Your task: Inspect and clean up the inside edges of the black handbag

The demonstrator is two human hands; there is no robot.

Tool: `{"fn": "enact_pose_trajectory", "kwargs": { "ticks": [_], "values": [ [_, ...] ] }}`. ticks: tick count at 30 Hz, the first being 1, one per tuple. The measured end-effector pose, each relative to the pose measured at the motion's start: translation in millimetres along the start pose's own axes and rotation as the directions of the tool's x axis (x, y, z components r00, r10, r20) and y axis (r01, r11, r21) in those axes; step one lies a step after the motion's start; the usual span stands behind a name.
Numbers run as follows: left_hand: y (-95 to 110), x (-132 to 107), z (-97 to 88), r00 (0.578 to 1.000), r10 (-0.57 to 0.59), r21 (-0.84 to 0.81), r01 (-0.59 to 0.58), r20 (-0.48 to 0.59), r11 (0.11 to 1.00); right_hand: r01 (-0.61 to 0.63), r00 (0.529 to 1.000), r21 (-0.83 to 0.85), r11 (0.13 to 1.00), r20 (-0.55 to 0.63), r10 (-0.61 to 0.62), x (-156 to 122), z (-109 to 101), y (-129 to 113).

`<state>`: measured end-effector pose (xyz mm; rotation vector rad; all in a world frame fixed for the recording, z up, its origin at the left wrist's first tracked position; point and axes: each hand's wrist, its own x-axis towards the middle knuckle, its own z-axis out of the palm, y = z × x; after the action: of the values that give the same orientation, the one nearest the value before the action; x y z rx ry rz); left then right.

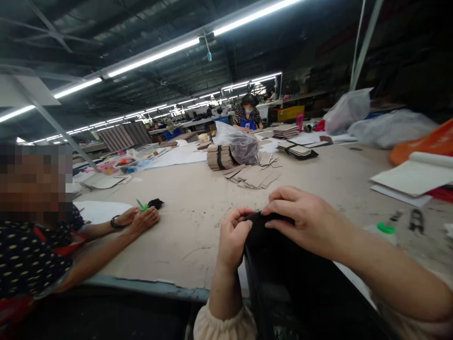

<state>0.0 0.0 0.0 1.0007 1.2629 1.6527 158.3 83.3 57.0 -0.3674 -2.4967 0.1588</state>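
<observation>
Near the left edge of a worktable [184, 198], a co-worker's hands [143, 223] hold a small green item [142, 205]. At the near edge, the left hand [231, 238] pinches a black piece [297, 278] by its rim; the right hand [304, 215] pinches just beside, apparently steadying it.

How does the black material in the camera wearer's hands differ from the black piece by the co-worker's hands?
The black material is large; the black piece is small.

The wearer's left hand and right hand pinch the material; the piece sits by the co-worker's hands.

Both are black.
</observation>
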Motion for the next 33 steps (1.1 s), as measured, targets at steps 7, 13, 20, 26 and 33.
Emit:
{"fn": "enact_pose_trajectory", "kwargs": {
  "ticks": [7,13,20,26,33],
  "values": [
    [1,1,-9.3,0.999,0.043,-0.023,-0.043,0.030,0.999,0.098,0.988,-0.212,0.972,0.139,-0.069,12,9,-11],
    [5,-1,-12.7,0.998,0.054,-0.033,-0.054,0.023,0.998,0.100,0.986,-0.329,0.939,0.157,-0.049,16,13,-13],
    [2,1,-11.2,0.997,0.071,-0.026,-0.071,0.002,0.997,0.147,0.976,-0.413,0.899,0.210,-0.063,24,15,-19],
    [3,1,-9.3,0.998,0.057,-0.031,-0.057,-0.006,0.998,0.092,0.985,-0.342,0.935,0.171,-0.034,19,16,-15],
    [5,2,-11.9,0.997,0.045,0.016,-0.046,0.063,0.999,-0.019,0.991,-0.289,0.957,0.123,0.057,17,19,-13]
  ]
}}
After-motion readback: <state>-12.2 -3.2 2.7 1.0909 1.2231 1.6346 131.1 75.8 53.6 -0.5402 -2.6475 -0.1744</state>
